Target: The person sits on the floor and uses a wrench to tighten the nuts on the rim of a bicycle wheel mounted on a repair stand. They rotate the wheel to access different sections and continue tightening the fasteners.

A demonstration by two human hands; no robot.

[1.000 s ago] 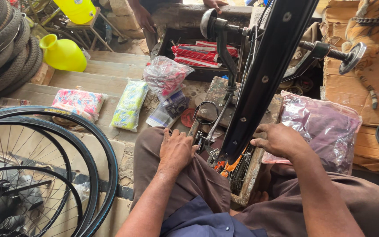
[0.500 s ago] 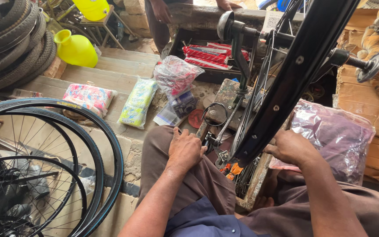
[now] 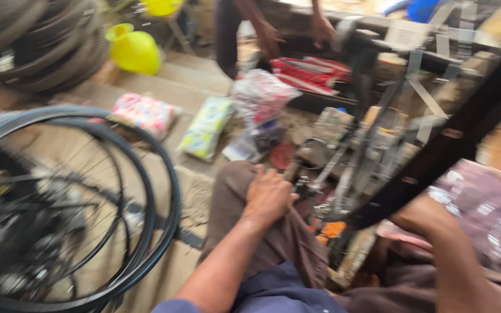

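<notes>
The picture is motion-blurred. My left hand (image 3: 268, 194) rests on my left knee with bent fingers, its fingertips by a small dark metal part of the stand (image 3: 343, 174); whether it holds anything is unclear. My right hand (image 3: 421, 215) is at the lower edge of a black bicycle rim (image 3: 436, 162), which slants up to the right in the stand, and seems closed on it. Thin spokes (image 3: 418, 93) cross the rim.
Spoked wheels with black tyres (image 3: 146, 191) lie at my left. Tyres (image 3: 42, 40) are piled far left near a yellow jug (image 3: 134, 52). Plastic packets (image 3: 207, 127) and a bag (image 3: 262, 95) lie ahead; a purple-tinted bag (image 3: 488, 208) lies right. Another person's hands (image 3: 323, 26) are behind.
My view has swung left and turned blurry, so the wheels fill more of the left side. Both hands stay about where they were, on the knee and at the rim.
</notes>
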